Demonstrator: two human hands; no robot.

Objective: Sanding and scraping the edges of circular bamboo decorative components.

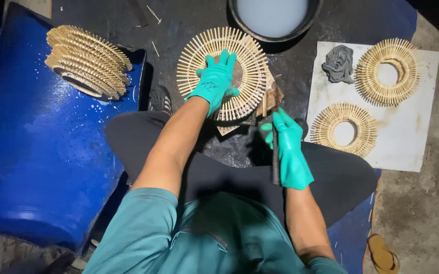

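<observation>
The left hand [217,81] lies flat, its fingers spread, on a ring of thin bamboo sticks [223,72] on the dark floor before the knees. The right hand [289,152] is clenched round a dark brush handle [275,157]. The ring looks light and brittle; I'd hold it by the inner rim.

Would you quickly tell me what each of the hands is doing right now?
Left hand: open, fingers spread, pressing flat on the round bamboo-stick ring.
Right hand: closed around a dark stick-like tool.
</observation>
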